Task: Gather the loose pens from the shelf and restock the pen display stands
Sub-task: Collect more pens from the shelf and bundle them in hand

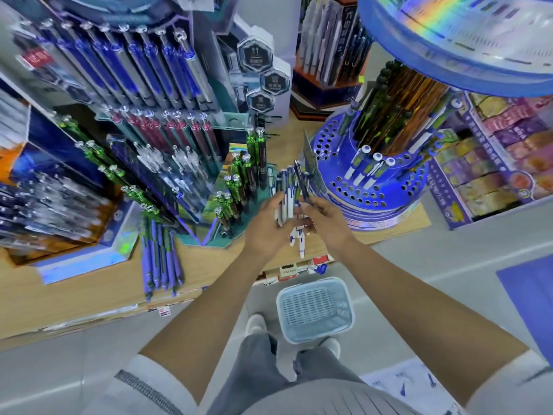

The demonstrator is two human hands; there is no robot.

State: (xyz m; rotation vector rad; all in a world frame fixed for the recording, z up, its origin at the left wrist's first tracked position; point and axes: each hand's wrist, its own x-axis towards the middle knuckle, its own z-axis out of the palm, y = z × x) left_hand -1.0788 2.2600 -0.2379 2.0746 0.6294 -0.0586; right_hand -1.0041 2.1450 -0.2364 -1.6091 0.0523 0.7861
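Note:
My left hand (267,227) grips a bundle of white-and-blue pens (286,196), held upright over the wooden shelf (89,298). My right hand (324,217) pinches a dark pen (302,182) at the right side of that bundle. Just to the right stands a round blue display stand (374,187) with many holes; three white-and-blue pens (369,166) sit in its front row. A loose pile of purple-blue pens (161,262) lies on the shelf to the left. The lower ends of the held pens poke out below my hands.
A tall angled display (134,94) full of blue, pink, green and clear pens fills the left. A light blue plastic basket (314,310) sits on the floor by my feet. Boxed stationery (490,157) stands at the right, and a round blue canopy (466,40) overhangs the stand.

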